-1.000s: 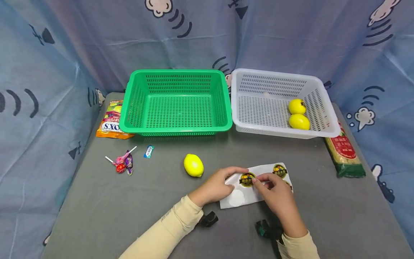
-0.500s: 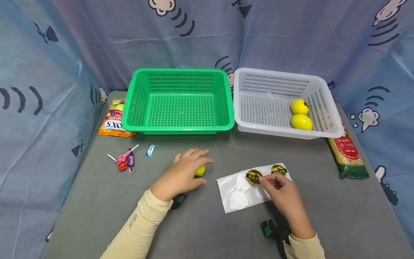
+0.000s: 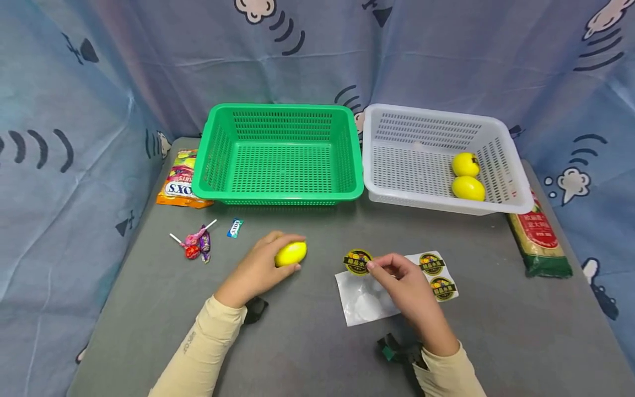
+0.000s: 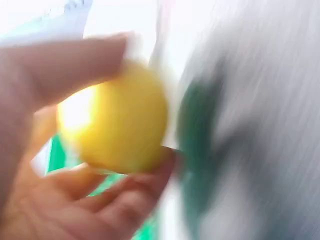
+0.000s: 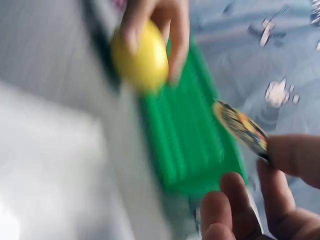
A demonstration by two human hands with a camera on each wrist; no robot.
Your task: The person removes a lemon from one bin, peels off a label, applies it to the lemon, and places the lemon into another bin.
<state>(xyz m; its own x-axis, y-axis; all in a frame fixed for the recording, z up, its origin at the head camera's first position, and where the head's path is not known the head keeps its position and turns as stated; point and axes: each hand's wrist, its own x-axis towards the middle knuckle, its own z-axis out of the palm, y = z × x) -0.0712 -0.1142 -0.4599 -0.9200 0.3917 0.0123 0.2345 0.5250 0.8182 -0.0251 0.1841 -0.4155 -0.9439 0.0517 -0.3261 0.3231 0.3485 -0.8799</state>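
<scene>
A yellow lemon (image 3: 291, 254) is gripped between the thumb and fingers of my left hand (image 3: 260, 267); the left wrist view shows the same lemon (image 4: 122, 117), blurred. My right hand (image 3: 409, 284) pinches a round black-and-gold sticker (image 3: 357, 261) by its edge, thumb against fingertip, and in the right wrist view this sticker (image 5: 242, 127) stands free of any backing. Beneath the right hand lies the white sticker sheet (image 3: 364, 303), with a couple of stickers (image 3: 431, 263) on its right side and bare round spots at its left.
A green basket (image 3: 283, 196) stands at the back, beside a white basket (image 3: 446, 205) holding two lemons (image 3: 468, 188). Candy bag (image 3: 181, 182), lollipops (image 3: 191, 245) and a small blue wrapped candy (image 3: 235, 227) lie at left. A red-and-green package (image 3: 541, 237) lies at right.
My left hand has left the sheet, gone left to the lemon and gripped it. My right hand has peeled the sticker off the sheet and moved slightly left with it.
</scene>
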